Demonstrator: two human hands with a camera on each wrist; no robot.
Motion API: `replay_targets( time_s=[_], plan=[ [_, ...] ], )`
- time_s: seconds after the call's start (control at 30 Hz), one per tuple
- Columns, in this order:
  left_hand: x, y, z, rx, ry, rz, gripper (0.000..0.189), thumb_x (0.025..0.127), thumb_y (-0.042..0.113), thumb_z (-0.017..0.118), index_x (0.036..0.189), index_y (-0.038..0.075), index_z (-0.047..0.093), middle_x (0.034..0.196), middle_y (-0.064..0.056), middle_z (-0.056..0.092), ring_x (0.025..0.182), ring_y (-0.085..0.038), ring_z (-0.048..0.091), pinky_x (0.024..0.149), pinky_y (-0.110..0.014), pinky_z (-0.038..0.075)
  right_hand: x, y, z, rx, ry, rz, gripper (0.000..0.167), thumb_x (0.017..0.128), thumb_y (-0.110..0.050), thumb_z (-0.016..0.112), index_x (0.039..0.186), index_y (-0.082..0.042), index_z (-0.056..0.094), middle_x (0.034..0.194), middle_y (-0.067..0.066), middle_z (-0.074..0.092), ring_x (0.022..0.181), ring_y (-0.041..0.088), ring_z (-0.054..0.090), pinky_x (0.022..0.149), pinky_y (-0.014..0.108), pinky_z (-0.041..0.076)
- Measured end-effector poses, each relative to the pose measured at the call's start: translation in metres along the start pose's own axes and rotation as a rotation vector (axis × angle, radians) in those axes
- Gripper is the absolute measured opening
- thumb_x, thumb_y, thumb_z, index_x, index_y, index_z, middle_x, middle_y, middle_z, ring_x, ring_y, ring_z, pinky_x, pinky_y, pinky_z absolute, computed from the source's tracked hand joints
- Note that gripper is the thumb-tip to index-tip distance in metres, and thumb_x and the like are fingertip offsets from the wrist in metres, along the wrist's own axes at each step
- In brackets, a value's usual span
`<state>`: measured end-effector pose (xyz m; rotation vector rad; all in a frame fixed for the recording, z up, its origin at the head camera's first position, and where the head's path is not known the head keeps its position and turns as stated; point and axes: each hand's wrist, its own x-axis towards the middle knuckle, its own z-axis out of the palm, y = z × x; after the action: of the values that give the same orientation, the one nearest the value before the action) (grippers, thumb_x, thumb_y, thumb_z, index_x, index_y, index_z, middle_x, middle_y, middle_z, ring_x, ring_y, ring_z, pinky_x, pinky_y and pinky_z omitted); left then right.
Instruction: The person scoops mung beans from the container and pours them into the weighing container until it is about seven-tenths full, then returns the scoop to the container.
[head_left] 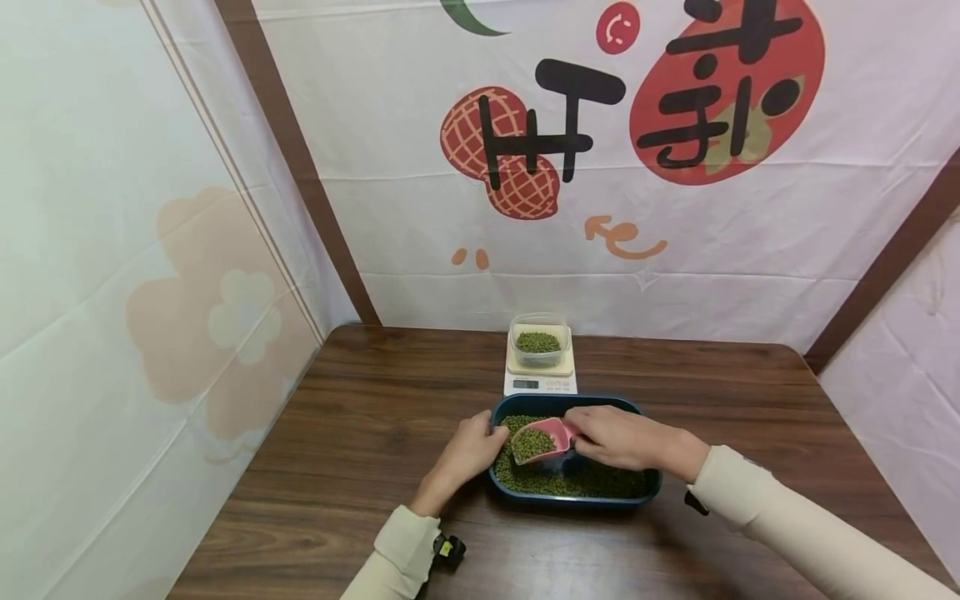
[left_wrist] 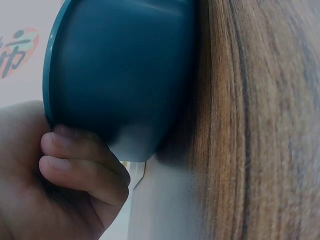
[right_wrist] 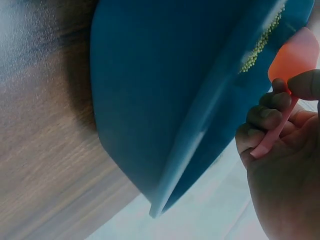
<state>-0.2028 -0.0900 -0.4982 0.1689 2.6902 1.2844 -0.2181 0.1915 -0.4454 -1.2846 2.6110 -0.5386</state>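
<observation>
A blue oval tub (head_left: 577, 500) holds a bed of green mung beans (head_left: 525, 482) in the head view. My right hand (head_left: 618, 437) grips the handle of a pink scoop (head_left: 557, 430), which is heaped with beans above the tub. In the right wrist view, fingers and thumb wrap round the scoop's pink handle (right_wrist: 272, 137). My left hand (head_left: 471, 448) holds the tub's left end, its thumb at the rim. The left wrist view shows its curled fingers (left_wrist: 82, 175) against the tub's outer wall (left_wrist: 120, 65).
Behind the tub a white kitchen scale (head_left: 540, 385) stands on the brown wooden table (head_left: 360, 450). A clear plastic container (head_left: 540, 357) with some green beans sits on the scale. A printed cloth (head_left: 420, 292) hangs along the table's back edge.
</observation>
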Motion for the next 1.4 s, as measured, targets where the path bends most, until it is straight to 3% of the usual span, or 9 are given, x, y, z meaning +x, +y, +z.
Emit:
replay_targets(
  time_s=[0.6, 1.4],
  plan=[
    [-0.001, -0.004, 0.002, 0.002, 0.015, 0.029, 0.016, 0.105, 0.020, 0.055, 0.094, 0.008, 0.059, 0.071, 0.002, 0.049, 0.062, -0.013, 0.048, 0.061, -0.030, 0.042, -0.001, 0.007, -0.013, 0.017, 0.069, 0.044, 0.007, 0.110, -0.016, 0.052, 0.106, -0.018, 0.057, 0.086, -0.009, 0.049, 0.071, 0.002, 0.043, 0.066, 0.025, 0.040],
    [-0.001, -0.004, 0.001, -0.002, 0.012, 0.026, 0.017, 0.104, 0.021, 0.054, 0.094, 0.009, 0.059, 0.070, 0.002, 0.047, 0.062, -0.013, 0.047, 0.063, -0.030, 0.043, 0.014, 0.016, -0.031, -0.018, 0.093, 0.073, 0.008, 0.110, -0.016, 0.051, 0.106, -0.015, 0.058, 0.085, -0.006, 0.048, 0.070, 0.005, 0.043, 0.067, 0.027, 0.039]
  ],
)
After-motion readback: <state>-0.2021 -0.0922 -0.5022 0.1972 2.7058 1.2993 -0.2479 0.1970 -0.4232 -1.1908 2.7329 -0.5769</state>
